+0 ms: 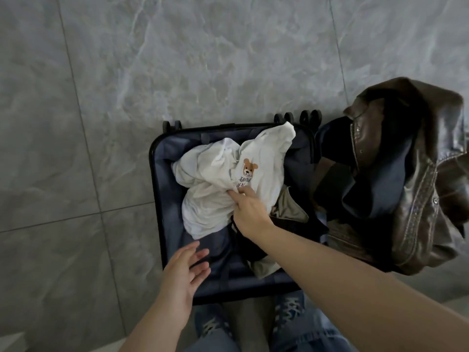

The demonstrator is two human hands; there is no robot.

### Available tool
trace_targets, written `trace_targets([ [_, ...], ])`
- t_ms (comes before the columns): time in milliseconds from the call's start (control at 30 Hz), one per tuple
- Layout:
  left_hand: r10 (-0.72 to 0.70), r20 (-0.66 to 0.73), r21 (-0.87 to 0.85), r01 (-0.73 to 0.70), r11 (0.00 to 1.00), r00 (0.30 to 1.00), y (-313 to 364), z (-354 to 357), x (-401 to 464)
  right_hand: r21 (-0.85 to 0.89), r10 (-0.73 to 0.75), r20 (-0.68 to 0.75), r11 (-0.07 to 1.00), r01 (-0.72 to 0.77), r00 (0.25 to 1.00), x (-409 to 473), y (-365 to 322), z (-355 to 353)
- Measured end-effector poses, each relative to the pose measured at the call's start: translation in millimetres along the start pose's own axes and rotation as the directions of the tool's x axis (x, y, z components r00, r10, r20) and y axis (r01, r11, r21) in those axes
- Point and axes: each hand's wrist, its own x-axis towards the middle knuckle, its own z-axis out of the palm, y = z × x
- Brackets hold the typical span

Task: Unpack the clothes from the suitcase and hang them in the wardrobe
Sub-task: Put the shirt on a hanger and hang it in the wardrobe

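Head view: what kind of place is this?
Likely a room in a home or hotel: grey marble-look floor tiles, an open suitcase of clothes lying on them, and a brown leather jacket beside it.

bare forearms, no sleeves; blue ripped jeans (291, 326) with frayed white threads at knees.

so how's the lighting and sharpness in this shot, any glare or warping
Head view: dim, flat light; soft sheen on the floor tiles and brown leather jacket. Wide-angle bending curves the grout lines. The white bear shirt is sharp; the left hand is slightly blurred, the suitcase interior murky.
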Motion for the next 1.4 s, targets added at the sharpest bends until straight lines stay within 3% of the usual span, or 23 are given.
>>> trace_targets([
  [133,-0.129,0.061,-0.032,0.131,0.991,0.99,-2.6,9.1,-28.2,0.098,-0.176,-0.204,0.975,0.199,0.963,-58.2,-4.6,-21.2],
  [200,-0.185,0.163,-0.024,0.191,0.981,0.969,0.0,15.1,-45.0,0.095,-0.275,-0.238,0.948,0.304,0.932,-98.5,-10.3,-28.1],
  [300,-0.161,0.37,-0.053,0.194,0.98,0.915,13.5,29.6,-81.0,0.219,-0.291,-0.197,0.918,0.331,0.936,-173.5,-32.9,-39.8],
  [400,-0.155,0.286,0.007,0.159,0.987,0.946,25.5,47.8,-119.5,0.287,-0.292,-0.253,0.887,0.36,0.922,-230.1,-44.4,-36.4],
  [500,-0.154,0.158,0.033,0.15,0.988,0.975,21.3,56.0,-162.4,0.357,-0.187,-0.347,0.88,0.314,0.919,-268.1,-56.1,-54.6],
  [567,-0.198,0.2,-0.029,0.207,0.978,0.96,17.4,55.2,-199.9,0.503,0.072,-0.4,0.851,0.153,0.914,-287.3,-69.9,-86.4],
  [633,-0.176,0.242,-0.08,0.201,0.976,0.954,16.2,52.1,-237.9,0.714,0.387,-0.344,0.7,-0.03,0.855,-301.5,-85.5,-123.0],
  [733,-0.014,0.234,-0.038,0.024,0.999,0.972,10.4,48.3,-292.8,0.835,0.562,-0.204,0.527,-0.157,0.802,-318.4,-101.4,-176.5],
  [800,0.04,0.26,0.034,-0.05,0.998,0.965,9.3,46.6,-340.1,0.899,0.587,-0.008,0.359,-0.252,0.81,-328.1,-108.4,-214.5],
  [867,0.073,0.335,0.082,-0.107,0.991,0.939,7.5,43.0,-383.5,0.933,0.535,0.283,0.04,-0.359,0.796,-341.3,-111.2,-250.8],
  [900,0.1,0.362,0.118,-0.152,0.981,0.927,8.1,41.4,-406.4,0.911,0.463,0.389,-0.061,-0.409,0.797,-354.0,-117.1,-272.0],
  [933,0.143,0.377,0.139,-0.209,0.968,0.915,7.7,39.6,-424.6,0.902,0.409,0.419,-0.088,-0.422,0.811,-367.3,-124.5,-291.8],
  [1067,0.284,0.364,0.114,-0.345,0.932,0.887,10.8,34.2,-513.5,0.963,0.437,0.186,0.096,-0.252,0.88,-430.2,-150.3,-355.5],
  [1200,0.225,0.386,0.007,-0.247,0.969,0.895,11.4,36.6,-566.9,0.992,0.401,-0.003,0.12,-0.049,0.916,-488.0,-173.8,-393.4],
  [1300,0.183,0.415,-0.097,-0.156,0.983,0.891,11.8,41.5,-601.0,0.993,0.507,-0.111,0.094,0.074,0.855,-526.5,-195.0,-414.6],
  [1400,0.174,0.46,-0.078,-0.155,0.985,0.871,11.1,40.2,-621.7,0.98,0.567,-0.182,0.033,0.198,0.804,-568.2,-221.8,-437.0],
])
